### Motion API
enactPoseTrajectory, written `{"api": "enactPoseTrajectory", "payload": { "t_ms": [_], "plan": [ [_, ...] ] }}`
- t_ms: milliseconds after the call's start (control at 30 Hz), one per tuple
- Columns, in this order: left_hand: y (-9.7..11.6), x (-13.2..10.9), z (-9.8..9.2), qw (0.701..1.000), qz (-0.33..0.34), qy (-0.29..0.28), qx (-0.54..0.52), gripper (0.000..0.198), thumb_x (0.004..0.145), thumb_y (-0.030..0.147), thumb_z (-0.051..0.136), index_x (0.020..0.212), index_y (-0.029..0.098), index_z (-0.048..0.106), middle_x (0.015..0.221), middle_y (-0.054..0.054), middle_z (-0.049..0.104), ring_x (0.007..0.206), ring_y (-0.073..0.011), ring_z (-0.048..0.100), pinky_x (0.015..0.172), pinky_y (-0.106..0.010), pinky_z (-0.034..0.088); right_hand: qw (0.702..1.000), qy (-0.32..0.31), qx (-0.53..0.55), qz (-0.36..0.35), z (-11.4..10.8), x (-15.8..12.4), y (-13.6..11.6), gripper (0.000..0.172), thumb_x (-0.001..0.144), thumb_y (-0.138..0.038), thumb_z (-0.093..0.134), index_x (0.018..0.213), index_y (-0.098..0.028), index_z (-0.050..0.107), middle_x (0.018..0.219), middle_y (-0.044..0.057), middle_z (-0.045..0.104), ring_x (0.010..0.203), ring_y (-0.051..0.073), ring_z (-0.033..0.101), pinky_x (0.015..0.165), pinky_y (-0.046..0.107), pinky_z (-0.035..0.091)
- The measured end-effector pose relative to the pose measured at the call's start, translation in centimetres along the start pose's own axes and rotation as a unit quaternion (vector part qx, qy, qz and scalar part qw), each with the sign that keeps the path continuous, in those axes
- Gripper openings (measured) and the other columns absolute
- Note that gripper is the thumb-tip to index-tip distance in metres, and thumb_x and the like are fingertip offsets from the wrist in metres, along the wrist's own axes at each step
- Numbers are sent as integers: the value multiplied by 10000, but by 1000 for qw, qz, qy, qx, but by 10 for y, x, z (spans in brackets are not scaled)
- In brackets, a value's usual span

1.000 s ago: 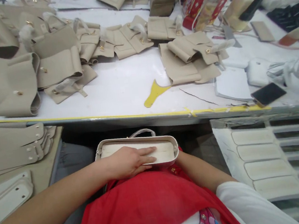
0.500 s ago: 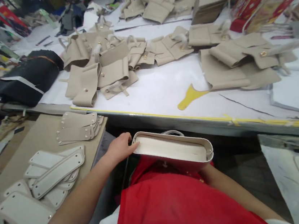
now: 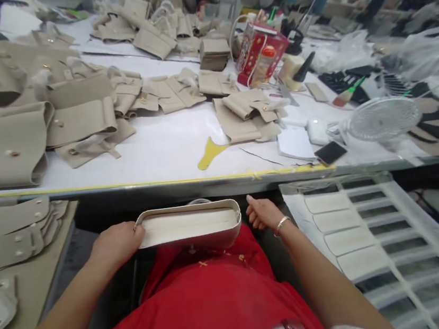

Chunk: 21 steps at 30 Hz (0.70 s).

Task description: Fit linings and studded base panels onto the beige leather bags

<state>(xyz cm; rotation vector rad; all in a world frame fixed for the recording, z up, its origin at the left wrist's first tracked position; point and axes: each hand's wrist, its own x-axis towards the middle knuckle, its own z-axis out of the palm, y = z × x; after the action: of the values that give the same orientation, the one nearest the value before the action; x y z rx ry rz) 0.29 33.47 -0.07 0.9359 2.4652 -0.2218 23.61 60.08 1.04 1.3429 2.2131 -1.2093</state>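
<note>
My left hand [image 3: 121, 242] pinches the left end of a beige handbag body [image 3: 188, 208], thumb on the near side of the rim. The bag rests against the red apron [image 3: 208, 299] with its open top facing up, showing a pale lining. A clear-wrapped handle peeks out behind its far edge. My right hand [image 3: 263, 212] hovers just right of the bag, apart from it. Its fingers are loosely curled but separated, the thumb stretched out, and nothing shows in them. A bracelet [image 3: 281, 225] circles that wrist.
Folded beige bag pieces [image 3: 80, 109] lie across the white table [image 3: 154, 156], with a yellow scraper-like piece [image 3: 212, 152] near its edge. Strap pieces with studs [image 3: 8, 238] are stacked at left. At right stand a rack of pale panels [image 3: 344, 234] and a small fan [image 3: 384, 117].
The view has swung right. My right hand, previously hidden behind the bag's right end, is now out beside it. My left hand still holds the bag's left end.
</note>
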Motion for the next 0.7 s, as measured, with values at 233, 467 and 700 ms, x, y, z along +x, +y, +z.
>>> {"api": "enactPoseTrajectory", "payload": {
  "t_ms": [233,467,700],
  "plan": [
    [7,-10,-6,1000,-16,-1,10,482,814,373,224,827,135,643,895,-186,669,813,-340,630,659,-390,454,912,30,-386,-138,-2,-32,-47,387,789,-437,439,711,-143,679,762,149,675,755,282,637,651,334,460],
    [0,-5,-1,1000,-10,-10,9,476,822,379,217,833,139,627,905,-181,667,834,-335,630,690,-388,450,921,37,-383,-59,21,-30,-33,367,803,-266,358,828,-138,701,823,169,678,790,297,646,661,361,468],
    [-5,6,-7,998,16,-50,31,455,804,360,255,879,139,645,922,-177,664,835,-340,627,690,-395,447,927,17,-374,-8,27,-28,-33,322,800,-244,413,895,-133,700,872,194,669,861,275,640,709,331,474]
  ]
}}
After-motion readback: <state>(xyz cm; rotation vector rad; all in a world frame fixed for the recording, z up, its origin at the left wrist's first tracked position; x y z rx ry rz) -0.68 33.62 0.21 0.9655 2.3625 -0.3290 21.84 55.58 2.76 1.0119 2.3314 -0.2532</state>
